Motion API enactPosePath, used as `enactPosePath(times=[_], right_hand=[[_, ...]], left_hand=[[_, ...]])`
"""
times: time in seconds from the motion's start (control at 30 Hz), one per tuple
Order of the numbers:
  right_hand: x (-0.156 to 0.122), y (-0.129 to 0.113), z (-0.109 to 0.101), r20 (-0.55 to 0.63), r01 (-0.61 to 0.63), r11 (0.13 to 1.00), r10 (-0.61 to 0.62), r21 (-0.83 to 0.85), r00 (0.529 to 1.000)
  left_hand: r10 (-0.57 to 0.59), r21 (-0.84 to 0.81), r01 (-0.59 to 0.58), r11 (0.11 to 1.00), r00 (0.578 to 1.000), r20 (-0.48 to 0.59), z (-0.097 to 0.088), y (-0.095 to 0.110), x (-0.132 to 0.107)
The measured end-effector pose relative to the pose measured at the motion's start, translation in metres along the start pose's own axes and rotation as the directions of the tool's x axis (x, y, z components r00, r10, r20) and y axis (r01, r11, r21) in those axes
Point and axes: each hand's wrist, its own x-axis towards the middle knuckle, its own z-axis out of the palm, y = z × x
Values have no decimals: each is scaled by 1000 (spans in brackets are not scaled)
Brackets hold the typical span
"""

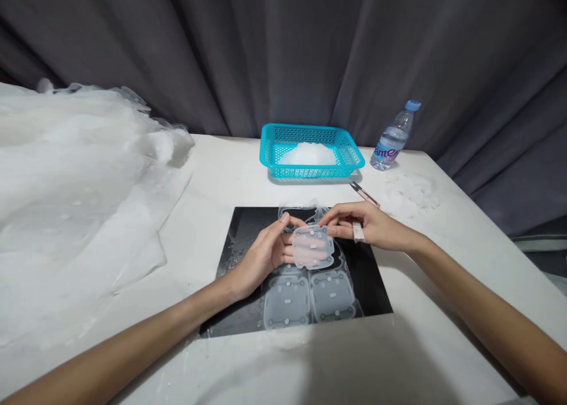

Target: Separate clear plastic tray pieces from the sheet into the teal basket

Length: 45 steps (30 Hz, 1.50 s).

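A translucent, rounded-square silicone piece [312,249] with small raised marks is held up between my two hands. My left hand [261,257] supports it from behind, its fingers showing through the piece. My right hand [365,223] pinches the upper right edge between thumb and fingers; a strip of white tape wraps one finger. Below lies a translucent sheet [287,299] of similar rounded-square shapes on a black board [371,290]. Part of that sheet is hidden by my hands and the held piece.
Behind the board stands a blue plastic basket [266,151] holding a whitish translucent pile [310,154]. Small thread snips [365,195] lie near my right hand. A water bottle [392,142] stands back right, beside translucent scraps [414,193]. Stacked translucent sheets [80,210] cover the table's left.
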Motion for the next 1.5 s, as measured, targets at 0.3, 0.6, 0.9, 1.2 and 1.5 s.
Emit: enactPosePath(times=[0.3, 0.6, 0.9, 1.2, 1.5], right_hand=[[1, 6, 0, -11, 3, 1000, -3, -22, 1000], [6, 9, -8, -60, 22, 999, -25, -39, 998], [9, 13, -18, -150, -8, 993, -10, -115, 989], [11, 15, -19, -181, -7, 997, -8, -82, 984], [11, 11, -22, -167, 38, 995, -53, -91, 985]], left_hand=[[137, 520, -137, 843, 990, 38, -4, 9, -6], [104, 935, -349, 67, 934, 341, -57, 29, -28], [216, 899, -417, -135, 873, 437, -53, 29, -27], [113, 820, -567, 73, 822, 558, -49, 23, -30], [143, 835, -550, 20, 828, 542, -61, 20, -26]])
